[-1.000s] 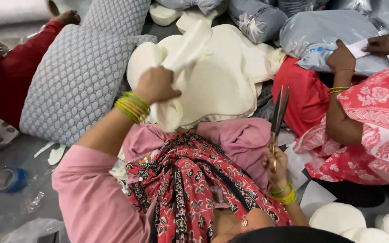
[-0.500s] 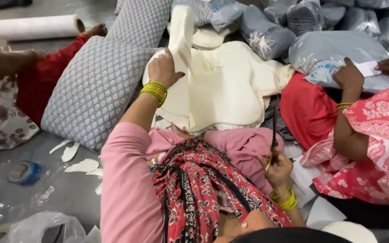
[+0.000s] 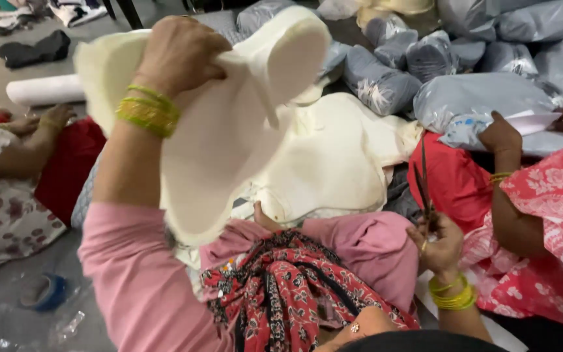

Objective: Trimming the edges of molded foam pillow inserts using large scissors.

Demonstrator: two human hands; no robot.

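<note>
My left hand (image 3: pixel 178 52) is raised high and grips a cream foam piece (image 3: pixel 229 137), which hangs lifted off the pile and curls over at its top. Yellow-green bangles ring that wrist. Beneath it lies a stack of more cream foam pieces (image 3: pixel 333 163) in front of my pink-clad knees. My right hand (image 3: pixel 436 242) rests low at the right and holds dark scissors (image 3: pixel 423 176) with the blades pointing up.
A person in a red-and-white floral garment (image 3: pixel 548 234) sits at the right, a hand (image 3: pixel 500 133) on a grey plastic bag (image 3: pixel 483 104). Several stuffed grey bags are piled behind. Another person in red sits left. A white roll (image 3: pixel 43 90) and blue tape roll (image 3: pixel 45 291) lie on the floor.
My left hand has pulled the cream foam piece up off the stack and raised it high toward the camera. The right hand keeps the scissors upright in about the same place.
</note>
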